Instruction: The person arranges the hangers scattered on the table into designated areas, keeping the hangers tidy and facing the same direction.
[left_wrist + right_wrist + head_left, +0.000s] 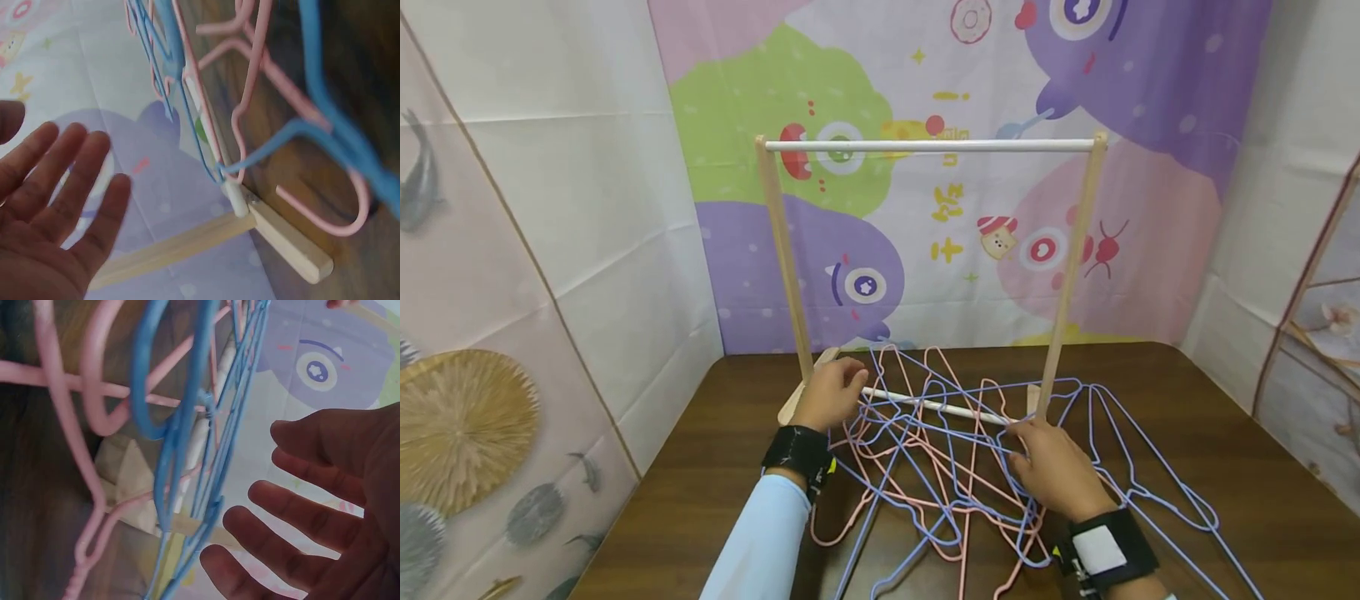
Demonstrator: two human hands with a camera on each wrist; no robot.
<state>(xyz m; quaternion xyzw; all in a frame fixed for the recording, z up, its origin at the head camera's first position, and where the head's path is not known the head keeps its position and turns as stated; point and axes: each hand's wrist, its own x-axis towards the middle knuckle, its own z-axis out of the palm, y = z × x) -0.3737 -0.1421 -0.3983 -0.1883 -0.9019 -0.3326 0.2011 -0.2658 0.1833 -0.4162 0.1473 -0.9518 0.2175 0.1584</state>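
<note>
A rack with wooden posts (786, 258) and a white top rod (928, 146) stands upright on the table, over a tangled heap of pink hangers (964, 550) and blue hangers (857, 542). My left hand (831, 393) is beside the base of the left post; in its wrist view the fingers (87, 165) are spread and hold nothing. Close to the foot of the right post, my right hand (1060, 468) hovers above the heap. Its fingers (294, 512) are loosely extended and empty in the right wrist view, near several blue hangers (187, 425).
The rack's lower white rod (951, 408) runs through the heap between the posts. More blue hangers spread right across the brown table (700, 483). A cartoon-printed cloth (962, 308) hangs behind the table, with pale cloth panels (602, 208) at the sides.
</note>
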